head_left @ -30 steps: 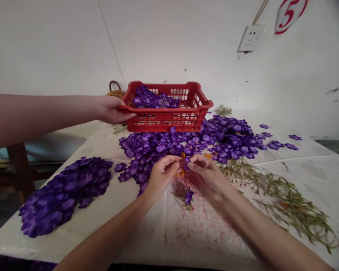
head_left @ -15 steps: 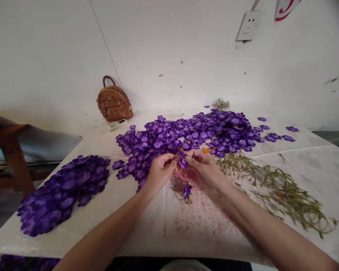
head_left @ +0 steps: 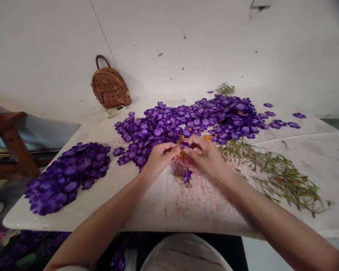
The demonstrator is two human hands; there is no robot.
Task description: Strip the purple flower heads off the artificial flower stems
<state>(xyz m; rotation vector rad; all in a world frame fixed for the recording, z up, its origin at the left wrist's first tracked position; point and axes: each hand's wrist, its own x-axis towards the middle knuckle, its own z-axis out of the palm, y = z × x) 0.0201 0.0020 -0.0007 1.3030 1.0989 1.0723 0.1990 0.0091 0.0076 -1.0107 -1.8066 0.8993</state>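
Note:
Fingertips of my left hand (head_left: 159,160) and my right hand (head_left: 207,157) meet over the middle of the table, both closed in a pinch on one small purple artificial flower (head_left: 185,144). Its stem side is hidden by the fingers. Just beneath lies another purple flower (head_left: 188,175) with a thin green stem. Orange flower centres (head_left: 207,137) are scattered right behind my hands. Beyond them spreads a wide heap of loose purple petal pieces (head_left: 158,130).
A stacked pile of purple petal pieces (head_left: 69,175) lies at the left. Tangled green stems (head_left: 285,177) cover the right side, with a smaller bunch (head_left: 226,89) by the wall. At the back left, a brown backpack (head_left: 110,86) stands behind a remote control (head_left: 116,111).
The camera view has tipped downward, so more of my lap shows. The flower between my fingers has turned from upright to nearly flat, and both hands still pinch it.

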